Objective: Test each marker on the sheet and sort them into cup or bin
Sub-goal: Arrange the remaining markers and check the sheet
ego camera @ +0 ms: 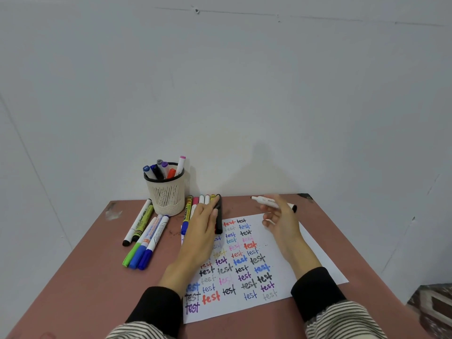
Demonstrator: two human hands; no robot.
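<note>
A white sheet (288,250) covered with coloured "test" words lies on the pink table. My right hand (281,221) holds a white marker with a black cap (271,201) above the sheet's far edge. My left hand (203,226) reaches into a row of markers (189,211) at the sheet's far left corner, its fingers on a black marker (219,222). A cream mesh cup (166,194) with several markers in it stands at the back left. No bin is in view.
A group of several markers (144,236) lies on the table (97,277) left of the sheet, in front of the cup. A grey wall rises right behind the table. The table's right edge drops off near a dark patterned floor (430,307).
</note>
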